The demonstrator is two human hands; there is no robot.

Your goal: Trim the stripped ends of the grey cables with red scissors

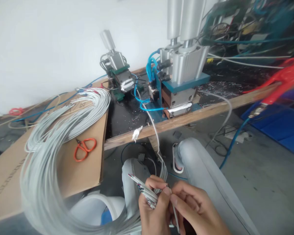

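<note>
My left hand (153, 204) grips a bunch of thin grey cables (143, 189) low in the view, over my lap; their stripped ends with coloured cores stick out to the upper left. My right hand (194, 209) pinches a single grey cable (175, 217) between thumb and forefinger, right against the left hand's fingers. One cable (154, 125) runs up from my hands to the wooden bench edge. A big loop of the same grey cables (51, 140) lies to the left on cardboard and sweeps down toward my lap.
A blue pneumatic press (180, 78) and a smaller machine (117, 73) stand on the wooden bench (210, 111). Orange scissors (84, 148) lie on the cardboard sheet (88, 176). A red item (281, 81) and tangled wires sit at right. My knees (198, 163) are under the bench.
</note>
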